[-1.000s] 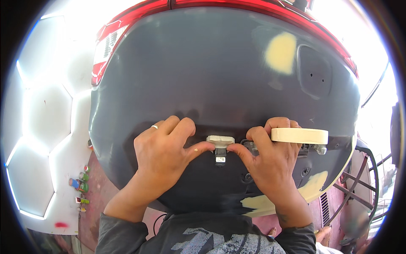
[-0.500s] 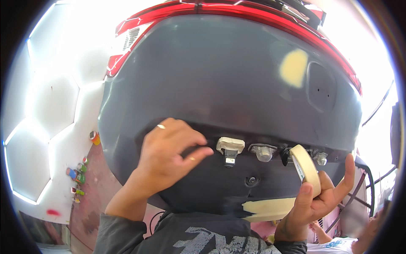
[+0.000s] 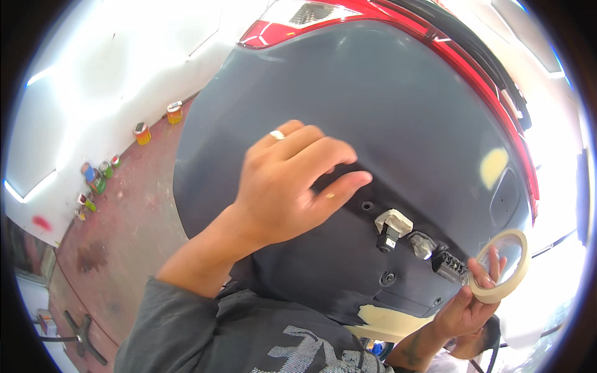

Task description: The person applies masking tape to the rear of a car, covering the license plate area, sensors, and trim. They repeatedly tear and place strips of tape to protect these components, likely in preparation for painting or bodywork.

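My left hand (image 3: 292, 177) hovers over the dark grey car tailgate (image 3: 373, 93), its curled fingers and thumb apart with nothing visible between them. A ring and a small pale speck on the thumb show. At the right, my right hand (image 3: 476, 304) grips a roll of cream masking tape (image 3: 521, 264) by its lower rim, some fingers through the hole. Between the hands, a black fitting (image 3: 388, 241) has cream tape (image 3: 393, 220) around its upper part. Beside it are a clear lamp (image 3: 423, 247) and a black connector block (image 3: 448, 266), set in the tailgate's recess.
Pale filler patches mark the tailgate at the upper right (image 3: 493, 168) and lower edge (image 3: 385, 320). A red tail light (image 3: 373, 13) crosses the top. Several cans, including an orange one (image 3: 142, 133), stand along the left wall. Another person's head (image 3: 469, 343) shows at the lower right.
My view has turned, so the tailgate looks tilted. My left hand appears farther up and right; the tape roll in my right hand has swung outward, showing its open hole.
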A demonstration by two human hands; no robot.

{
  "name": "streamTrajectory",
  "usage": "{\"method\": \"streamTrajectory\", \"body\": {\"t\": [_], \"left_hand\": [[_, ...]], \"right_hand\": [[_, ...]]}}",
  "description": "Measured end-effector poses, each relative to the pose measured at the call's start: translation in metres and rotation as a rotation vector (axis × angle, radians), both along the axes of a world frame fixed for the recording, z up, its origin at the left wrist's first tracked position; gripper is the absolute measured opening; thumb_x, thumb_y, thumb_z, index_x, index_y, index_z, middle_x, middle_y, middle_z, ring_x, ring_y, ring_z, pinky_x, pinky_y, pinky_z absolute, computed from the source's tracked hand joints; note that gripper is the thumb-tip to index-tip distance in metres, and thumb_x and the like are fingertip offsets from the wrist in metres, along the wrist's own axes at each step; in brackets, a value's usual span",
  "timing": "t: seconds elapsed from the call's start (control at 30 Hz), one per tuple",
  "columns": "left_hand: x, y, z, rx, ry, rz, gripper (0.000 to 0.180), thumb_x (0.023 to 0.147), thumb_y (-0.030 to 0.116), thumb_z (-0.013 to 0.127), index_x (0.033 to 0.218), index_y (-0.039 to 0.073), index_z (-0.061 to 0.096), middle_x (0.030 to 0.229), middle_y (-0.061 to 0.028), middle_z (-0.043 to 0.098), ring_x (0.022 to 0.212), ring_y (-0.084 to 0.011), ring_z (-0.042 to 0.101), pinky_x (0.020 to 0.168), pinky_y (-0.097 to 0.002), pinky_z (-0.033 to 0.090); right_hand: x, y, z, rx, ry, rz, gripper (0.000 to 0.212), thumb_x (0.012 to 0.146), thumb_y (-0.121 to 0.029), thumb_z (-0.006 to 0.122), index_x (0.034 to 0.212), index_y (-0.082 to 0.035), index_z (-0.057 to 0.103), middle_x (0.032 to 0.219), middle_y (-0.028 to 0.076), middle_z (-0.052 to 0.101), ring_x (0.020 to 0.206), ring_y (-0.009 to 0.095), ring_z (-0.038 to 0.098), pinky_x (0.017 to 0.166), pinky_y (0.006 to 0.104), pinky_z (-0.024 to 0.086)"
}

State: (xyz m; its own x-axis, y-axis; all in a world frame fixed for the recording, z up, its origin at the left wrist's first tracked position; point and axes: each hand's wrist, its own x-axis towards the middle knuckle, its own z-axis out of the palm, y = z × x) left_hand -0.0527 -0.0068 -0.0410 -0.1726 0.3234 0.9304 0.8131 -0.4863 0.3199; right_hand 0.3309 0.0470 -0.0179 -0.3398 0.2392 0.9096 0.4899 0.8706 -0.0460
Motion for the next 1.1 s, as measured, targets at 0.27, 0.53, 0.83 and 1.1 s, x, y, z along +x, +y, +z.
{"method": "streamTrajectory", "body": {"t": [0.27,0.53,0.83,1.1], "left_hand": [[-0.029,-0.078,-0.146,-0.188,0.424,0.289,0.056,0.109,0.071,0.062,0.125,0.022,0.085,0.154,-0.0178,0.066,0.148,-0.0433,0.056,0.116,-0.0564,0.045],[-0.048,-0.08,-0.171,-0.275,0.469,0.216,0.068,0.116,0.066,0.05,0.153,0.013,0.07,0.171,-0.03,0.048,0.158,-0.0614,0.04,0.126,-0.0728,0.035],[-0.049,-0.095,-0.11,-0.483,0.809,0.305,0.097,0.099,0.053,0.082,0.178,0.017,0.038,0.166,-0.0303,0.057,0.154,-0.0498,0.054,0.125,-0.0722,0.044],[-0.15,-0.014,-0.074,0.116,0.318,0.173,0.061,0.119,0.05,0.055,0.144,-0.005,0.059,0.123,-0.0245,0.068,0.112,-0.0416,0.068,0.104,-0.0621,0.053]], "right_hand": [[0.048,-0.062,-0.188,0.013,-0.279,-0.302,0.031,0.101,-0.031,0.08,0.13,-0.027,0.072,0.139,0.006,0.08,0.151,0.043,0.056,0.132,0.0717,0.024],[-0.003,-0.08,-0.206,-0.13,-0.243,-0.347,0.025,0.088,-0.018,0.083,0.109,-0.026,0.071,0.134,0.007,0.082,0.134,0.03,0.066,0.135,0.061,0.021],[-0.021,-0.074,-0.207,-0.09,-0.105,-0.471,0.032,0.089,-0.021,0.082,0.117,-0.031,0.073,0.144,0.004,0.076,0.147,0.026,0.063,0.135,0.0554,0.026],[-0.023,-0.096,-0.211,-0.144,-0.072,-0.596,0.03,0.084,-0.017,0.084,0.111,-0.025,0.075,0.148,0.008,0.073,0.149,0.031,0.061,0.132,0.0543,0.031]]}}
